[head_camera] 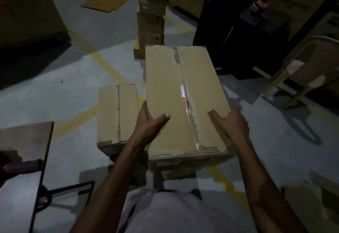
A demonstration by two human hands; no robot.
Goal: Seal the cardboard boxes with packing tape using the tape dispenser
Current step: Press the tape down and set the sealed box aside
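Observation:
A long cardboard box lies in front of me, its top flaps closed and clear tape running along the centre seam. My left hand grips its near left edge, thumb on top and fingers down the side. On the near right edge, my right hand holds the box the same way. A smaller taped box sits on the floor just left of it. A red-and-black handle, possibly the tape dispenser, lies on a table at the left.
The dark table stands at the lower left. A tall stack of boxes rises behind the long box, with flattened cardboard beyond. A folding chair stands at the right and large dark cartons at the far right. Yellow lines cross the grey floor.

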